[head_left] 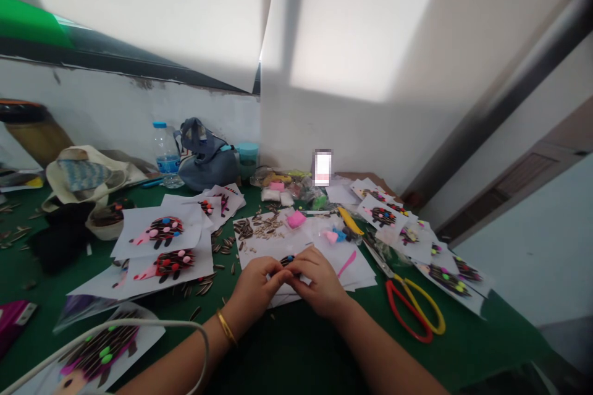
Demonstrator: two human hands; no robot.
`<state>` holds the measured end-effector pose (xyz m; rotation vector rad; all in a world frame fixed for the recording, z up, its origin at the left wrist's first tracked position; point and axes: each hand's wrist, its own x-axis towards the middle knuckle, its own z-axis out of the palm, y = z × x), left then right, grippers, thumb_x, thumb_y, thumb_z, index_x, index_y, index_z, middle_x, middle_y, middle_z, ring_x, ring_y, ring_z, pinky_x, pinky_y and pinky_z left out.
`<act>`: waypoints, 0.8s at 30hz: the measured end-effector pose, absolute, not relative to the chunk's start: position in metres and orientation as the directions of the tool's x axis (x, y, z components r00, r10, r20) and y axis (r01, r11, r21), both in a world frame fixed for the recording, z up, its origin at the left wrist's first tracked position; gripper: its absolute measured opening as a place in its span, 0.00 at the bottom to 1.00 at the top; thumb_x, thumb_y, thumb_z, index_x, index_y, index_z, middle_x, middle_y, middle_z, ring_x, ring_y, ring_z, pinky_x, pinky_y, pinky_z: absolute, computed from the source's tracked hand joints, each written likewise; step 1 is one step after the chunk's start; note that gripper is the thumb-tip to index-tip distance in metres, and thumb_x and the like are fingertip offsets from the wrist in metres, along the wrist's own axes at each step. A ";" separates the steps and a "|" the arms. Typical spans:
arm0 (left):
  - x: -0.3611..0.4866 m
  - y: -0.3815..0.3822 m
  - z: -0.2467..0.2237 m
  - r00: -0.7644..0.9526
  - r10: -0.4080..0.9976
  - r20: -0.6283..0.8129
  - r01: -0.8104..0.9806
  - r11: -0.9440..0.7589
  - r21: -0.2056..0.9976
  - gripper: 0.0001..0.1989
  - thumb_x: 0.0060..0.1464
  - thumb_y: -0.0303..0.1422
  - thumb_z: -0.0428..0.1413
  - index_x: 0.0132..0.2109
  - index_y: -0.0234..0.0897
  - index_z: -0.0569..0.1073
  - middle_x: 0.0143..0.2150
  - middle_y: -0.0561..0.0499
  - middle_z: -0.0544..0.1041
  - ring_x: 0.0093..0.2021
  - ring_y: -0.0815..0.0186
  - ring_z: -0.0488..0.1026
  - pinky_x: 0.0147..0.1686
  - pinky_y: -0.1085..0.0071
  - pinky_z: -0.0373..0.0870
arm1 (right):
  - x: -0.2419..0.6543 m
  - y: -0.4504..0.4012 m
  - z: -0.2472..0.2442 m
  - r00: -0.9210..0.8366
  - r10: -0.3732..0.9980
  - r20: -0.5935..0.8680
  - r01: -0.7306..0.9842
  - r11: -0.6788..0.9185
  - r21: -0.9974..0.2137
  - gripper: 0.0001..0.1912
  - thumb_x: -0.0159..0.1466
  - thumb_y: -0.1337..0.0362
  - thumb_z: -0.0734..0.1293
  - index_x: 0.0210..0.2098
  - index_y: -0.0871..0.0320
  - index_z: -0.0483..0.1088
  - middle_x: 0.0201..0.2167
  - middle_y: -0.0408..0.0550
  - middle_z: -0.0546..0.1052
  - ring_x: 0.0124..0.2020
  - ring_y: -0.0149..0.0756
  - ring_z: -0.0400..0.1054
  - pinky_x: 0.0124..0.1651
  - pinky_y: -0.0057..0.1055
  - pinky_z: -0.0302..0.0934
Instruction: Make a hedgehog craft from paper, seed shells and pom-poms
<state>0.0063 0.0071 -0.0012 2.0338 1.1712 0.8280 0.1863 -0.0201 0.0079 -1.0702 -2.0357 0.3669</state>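
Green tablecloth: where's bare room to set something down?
Bare cloth lies right of the scissors, below the right-side pictures; a narrower strip separates scissors and right forearm. Crowded: along the wall, around the hands.

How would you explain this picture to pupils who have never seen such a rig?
There is no machine: a person works bare-handed, and one camera on their head looks forward and down. On the green table lie striped seeds, a pink lump, scissors and sheets showing spiky, dotted animals; a water bottle stands behind. The left hand and right hand meet at a small dark piece with blue on it. Fingers partly hide it, so the exact grip is unclear.
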 end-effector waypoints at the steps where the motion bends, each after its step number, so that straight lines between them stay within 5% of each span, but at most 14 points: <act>1: 0.007 0.006 -0.001 0.402 0.896 0.189 0.481 -0.382 0.789 0.17 0.56 0.46 0.51 0.30 0.39 0.76 0.29 0.51 0.77 0.33 0.63 0.72 0.35 0.69 0.64 | 0.185 -0.021 0.008 -0.325 0.793 0.515 0.558 0.601 -0.572 0.06 0.65 0.60 0.66 0.37 0.53 0.75 0.33 0.47 0.74 0.38 0.37 0.66 0.43 0.36 0.60; 12: 0.004 0.008 0.001 0.479 0.853 0.208 0.460 -0.446 0.768 0.25 0.63 0.44 0.39 0.32 0.39 0.76 0.30 0.51 0.76 0.34 0.65 0.71 0.36 0.70 0.64 | 0.195 -0.016 0.005 -0.293 0.800 0.523 0.554 0.588 -0.589 0.05 0.64 0.61 0.66 0.35 0.52 0.75 0.33 0.47 0.75 0.38 0.38 0.67 0.43 0.36 0.61; 18: -0.007 0.023 -0.003 0.396 0.893 0.213 0.643 -0.435 0.630 0.17 0.61 0.42 0.45 0.44 0.38 0.75 0.43 0.47 0.77 0.45 0.60 0.70 0.47 0.65 0.63 | 0.212 -0.007 -0.005 -0.285 0.869 0.405 0.634 0.487 -0.600 0.02 0.62 0.66 0.67 0.34 0.54 0.74 0.33 0.45 0.77 0.37 0.37 0.68 0.42 0.33 0.60; 24: -0.008 0.025 -0.008 0.413 0.897 0.155 0.709 -0.424 0.564 0.17 0.61 0.42 0.46 0.47 0.38 0.74 0.45 0.45 0.77 0.47 0.59 0.70 0.47 0.65 0.62 | 0.210 -0.005 -0.011 -0.362 0.868 0.340 0.708 0.493 -0.505 0.04 0.59 0.69 0.69 0.32 0.53 0.74 0.32 0.44 0.75 0.37 0.36 0.67 0.42 0.32 0.58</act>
